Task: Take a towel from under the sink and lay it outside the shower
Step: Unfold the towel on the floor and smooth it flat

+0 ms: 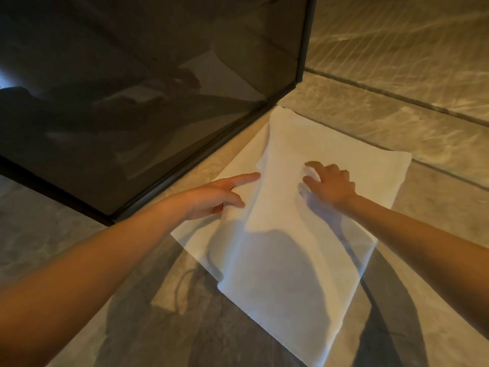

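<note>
towel (291,247): white, spread on the floor (436,207) just beside the shower glass (132,102), its far corner near the foot of the glass frame.
lie: mostly flat; one long raised fold (260,197) runs away from the glass corner.
left hand (211,197): on the side nearer the glass, fingers spread, forefinger straight with its tip at the fold.
right hand (330,185): on the side farther from the glass, fingers arched and apart, tips on the cloth; whether they nip any cloth cannot be told.
handling (judged): light, soft and limp, not fragile; it will wrinkle if pushed and may slide on smooth tile.
hold (judged): pinch an edge or corner to pull the fold flat, or smooth with flat palms away from the glass.
</note>
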Motion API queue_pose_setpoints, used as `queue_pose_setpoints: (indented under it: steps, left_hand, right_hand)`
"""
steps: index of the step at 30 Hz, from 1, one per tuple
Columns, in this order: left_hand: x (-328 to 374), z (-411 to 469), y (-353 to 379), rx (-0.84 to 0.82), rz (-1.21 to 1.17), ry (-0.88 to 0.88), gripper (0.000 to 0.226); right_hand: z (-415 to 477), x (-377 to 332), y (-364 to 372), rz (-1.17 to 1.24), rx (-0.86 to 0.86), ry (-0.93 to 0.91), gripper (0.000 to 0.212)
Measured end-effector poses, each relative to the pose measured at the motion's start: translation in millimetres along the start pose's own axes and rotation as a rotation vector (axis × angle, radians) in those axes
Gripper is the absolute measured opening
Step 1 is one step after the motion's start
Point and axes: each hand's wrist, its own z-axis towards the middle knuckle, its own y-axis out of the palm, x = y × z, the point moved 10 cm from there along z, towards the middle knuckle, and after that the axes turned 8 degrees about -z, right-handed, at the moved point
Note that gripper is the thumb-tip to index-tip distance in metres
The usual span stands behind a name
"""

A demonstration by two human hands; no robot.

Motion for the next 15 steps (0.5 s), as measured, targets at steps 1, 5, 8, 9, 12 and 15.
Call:
queue_pose_setpoints:
  steps: [1, 5, 8, 9, 12, 15]
  left_hand:
    - [4, 1, 9, -0.03, 0.008, 0.008, 0.065]
    - [14, 6, 48, -0.115, 0.22, 0.04, 0.067]
    - [16, 9, 68, -0.152, 0.335, 0.06, 0.069]
    - [16, 8, 70, -0.154, 0.335, 0.064, 0.068]
    - [12, 3, 69, -0.172, 0.217, 0.058, 0.064]
    - [7, 1, 66, -0.165, 0.069, 0.022, 0.061]
  right_hand:
    - [6, -13, -14, 0.155, -0.012, -0.017, 0.041]
    - [13, -69, -23, 0.627, -0.308, -0.047, 0.037]
    - [16, -75, -19, 0.497, -0.329, -0.004, 0.038]
    - [19, -67, -20, 0.474, -0.29, 0.031, 0.038]
    - [26, -29, -35, 0.504, -0.107, 0.075, 0.056]
    - [21, 4, -47, 0.666, -0.019, 0.028, 0.069]
